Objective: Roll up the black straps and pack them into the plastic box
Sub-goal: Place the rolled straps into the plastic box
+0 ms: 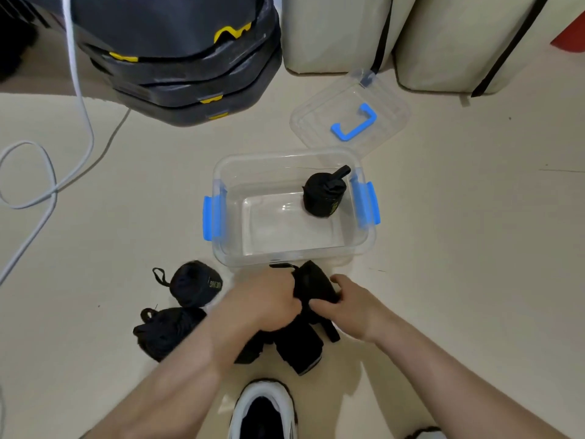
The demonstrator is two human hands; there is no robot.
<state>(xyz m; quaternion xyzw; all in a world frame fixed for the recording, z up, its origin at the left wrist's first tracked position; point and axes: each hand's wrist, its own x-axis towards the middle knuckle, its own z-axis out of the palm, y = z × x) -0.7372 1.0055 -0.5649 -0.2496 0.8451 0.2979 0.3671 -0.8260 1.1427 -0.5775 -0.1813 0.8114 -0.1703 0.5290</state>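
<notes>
Both hands (304, 299) grip strap (313, 286) | box (285, 258) just ahead

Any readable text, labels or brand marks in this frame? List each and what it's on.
"UE" followed by blurred letters, yellow-green, on the floor roll: only partly legible.
Yellow-green print on the boxed roll inside the plastic box: too blurred to read.
Half-rolled strap, lid, black cases: no text shows.

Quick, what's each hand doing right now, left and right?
Left hand: closed, gripping the black strap.
Right hand: closed, pinching the same strap from the other side.
</notes>
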